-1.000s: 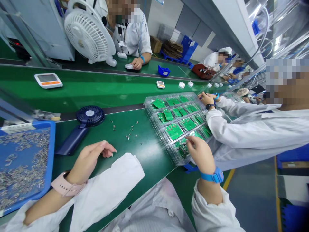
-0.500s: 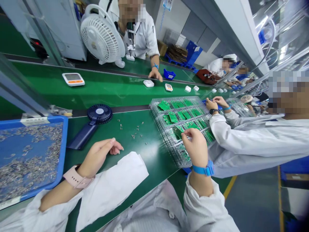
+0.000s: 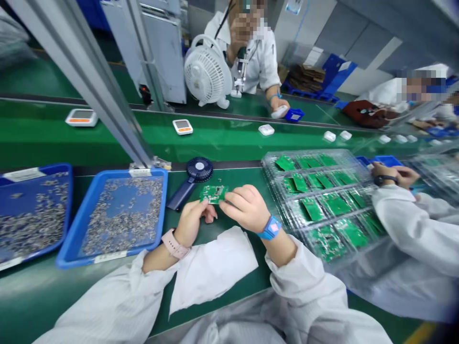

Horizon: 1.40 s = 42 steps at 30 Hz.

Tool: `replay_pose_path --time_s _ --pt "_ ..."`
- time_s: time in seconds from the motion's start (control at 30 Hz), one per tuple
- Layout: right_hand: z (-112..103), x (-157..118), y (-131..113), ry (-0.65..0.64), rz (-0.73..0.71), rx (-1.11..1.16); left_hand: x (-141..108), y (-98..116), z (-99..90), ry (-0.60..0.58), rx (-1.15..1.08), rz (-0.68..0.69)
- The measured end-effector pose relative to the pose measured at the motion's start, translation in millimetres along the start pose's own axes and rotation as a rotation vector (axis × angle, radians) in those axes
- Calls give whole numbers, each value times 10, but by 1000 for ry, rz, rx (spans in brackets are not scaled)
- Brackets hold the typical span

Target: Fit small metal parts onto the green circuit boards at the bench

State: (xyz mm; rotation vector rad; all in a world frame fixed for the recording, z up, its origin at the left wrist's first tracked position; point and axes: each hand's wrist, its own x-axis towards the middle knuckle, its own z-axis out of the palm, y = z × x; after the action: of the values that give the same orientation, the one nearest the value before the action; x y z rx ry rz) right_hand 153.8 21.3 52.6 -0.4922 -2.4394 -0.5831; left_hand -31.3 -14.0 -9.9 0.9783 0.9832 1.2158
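Note:
A green circuit board [image 3: 214,193] with small parts on its face is held up between my two hands. My left hand [image 3: 193,220] pinches its left lower edge with the thumb. The fingers of my right hand [image 3: 247,208] are closed on its right edge. Below the hands a white cloth [image 3: 218,267] lies on the bench. To the right stands a clear plastic tray [image 3: 274,191] whose compartments hold several more green boards [image 3: 335,203]. A dark blue handheld fan [image 3: 190,181] lies just behind my left hand.
Two blue trays of small metal parts, one nearer [image 3: 111,260] and one farther left [image 3: 70,205], stand at the left. Behind runs a green conveyor [image 3: 222,143] bearing white devices [image 3: 182,127]. A metal post [image 3: 103,91] rises at the left. Co-worker's hands [image 3: 394,174] are at the right.
My right hand has come left from the clear tray with a circuit board, and my left hand now grips it too. The view has turned left. The person opposite now holds a white device.

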Motion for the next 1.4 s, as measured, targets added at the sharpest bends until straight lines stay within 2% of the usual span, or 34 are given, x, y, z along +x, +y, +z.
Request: replay_pose_path --time_s 0.1,0.2,0.3,0.43,0.5,0.57,0.7,0.77,0.83,0.97,1.03,1.23,1.3,1.4 --pt "117 -122 38 48 93 159 16 -12 9 44 -5 -22" --pt "129 -182 62 90 451 420 3 8 36 69 17 -57" --pt "104 -181 110 59 829 606 -28 32 57 38 73 -51" --pt "95 -175 163 -9 1064 832 -58 39 47 -8 152 -4" --pt "105 -181 165 -14 1116 964 -62 44 36 -53 177 31" --pt "113 -184 155 -39 1096 1119 -59 61 29 -161 228 60" --pt "76 -158 128 -203 837 1288 -40 100 38 -464 414 129" --pt "29 -139 124 -309 731 1271 -34 108 40 -521 458 151" --pt "-17 -131 131 -394 727 1256 -33 110 35 -511 459 149" --pt "-51 -163 172 -469 912 1363 -41 105 21 -436 364 105" --pt "-37 -184 195 -398 1040 1462 -44 94 19 -392 298 80" --pt "40 -198 201 -63 1386 1650 -41 31 14 -312 208 28" --pt "65 -192 178 -33 1430 1748 -41 17 9 -296 207 16" --pt "92 -178 134 -57 1415 1874 -44 15 7 -277 217 -16"
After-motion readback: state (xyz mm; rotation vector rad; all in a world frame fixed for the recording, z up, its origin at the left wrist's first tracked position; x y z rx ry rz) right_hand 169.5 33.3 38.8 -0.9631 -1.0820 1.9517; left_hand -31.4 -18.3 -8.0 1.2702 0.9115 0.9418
